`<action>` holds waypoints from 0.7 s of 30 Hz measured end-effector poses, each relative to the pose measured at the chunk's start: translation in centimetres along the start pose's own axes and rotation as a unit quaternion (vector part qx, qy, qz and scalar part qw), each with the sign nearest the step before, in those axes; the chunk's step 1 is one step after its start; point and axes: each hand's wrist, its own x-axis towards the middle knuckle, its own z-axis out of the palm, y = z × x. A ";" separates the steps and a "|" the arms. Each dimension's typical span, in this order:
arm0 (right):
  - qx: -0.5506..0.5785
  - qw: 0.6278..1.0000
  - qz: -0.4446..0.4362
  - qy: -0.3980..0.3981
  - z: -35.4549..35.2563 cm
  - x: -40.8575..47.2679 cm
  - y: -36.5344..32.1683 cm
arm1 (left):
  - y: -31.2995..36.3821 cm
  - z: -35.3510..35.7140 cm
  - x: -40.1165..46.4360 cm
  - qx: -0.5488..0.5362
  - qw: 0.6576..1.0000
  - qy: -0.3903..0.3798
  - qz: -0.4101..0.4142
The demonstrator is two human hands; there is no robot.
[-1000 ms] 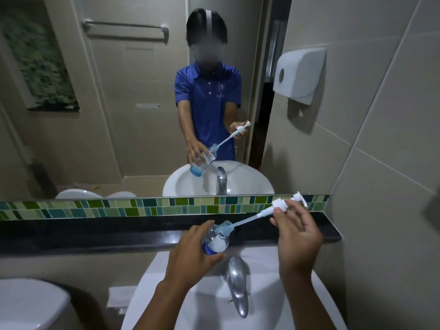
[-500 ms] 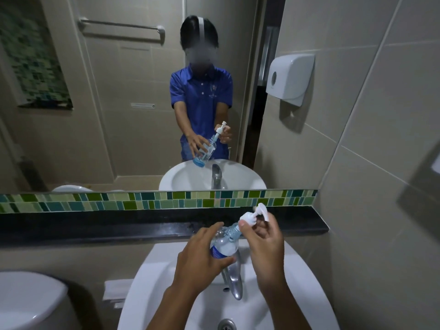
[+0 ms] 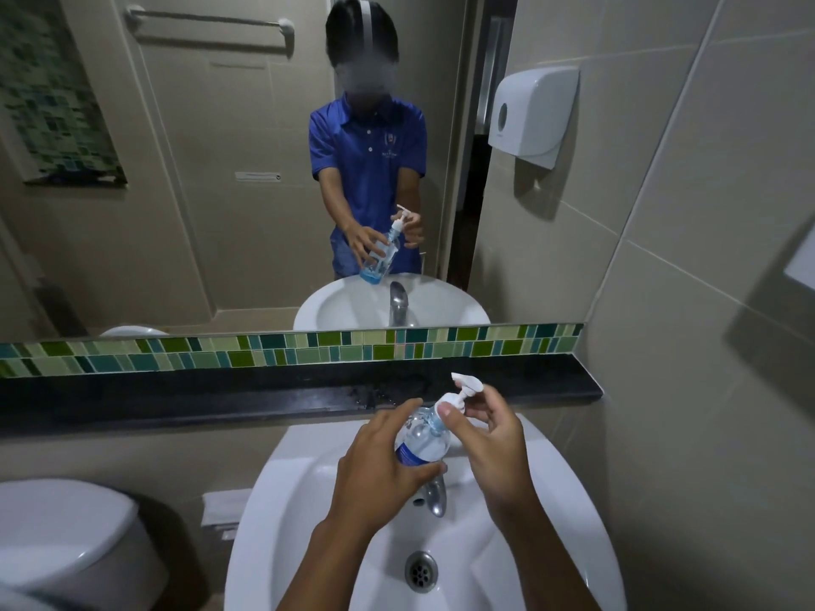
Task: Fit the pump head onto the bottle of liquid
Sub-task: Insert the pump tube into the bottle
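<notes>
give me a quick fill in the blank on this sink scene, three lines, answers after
1. The left hand grips the ____ by its body.
2. The right hand holds the pump head at the bottle's ____.
3. Both hands work above the white ____, over the tap.

Missing words: bottle; neck; sink

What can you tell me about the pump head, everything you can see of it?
The pump head is white plastic, with a flat spout pointing left and a collar below. It sits at the neck of the clear bottle, tilted up and to the right over the sink. The right hand pinches the collar; the left hand holds the bottle. Whether it is screwed tight cannot be told.
</notes>
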 end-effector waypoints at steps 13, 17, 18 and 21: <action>0.061 0.994 -0.013 -0.092 -2.4 1.0 1.0 | 1.9 0.7 0.4 -0.010 1.000 0.004 -0.023; 0.010 0.999 -0.007 -0.044 -2.7 1.5 1.4 | 2.1 1.1 0.5 0.006 0.999 -0.014 -0.039; 0.016 0.999 -0.007 -0.048 -2.9 1.6 1.6 | 2.0 1.2 0.5 0.008 0.999 -0.018 -0.039; 0.056 0.993 -0.014 -0.103 -3.3 1.4 1.5 | 1.8 1.5 0.4 0.014 0.999 -0.025 -0.042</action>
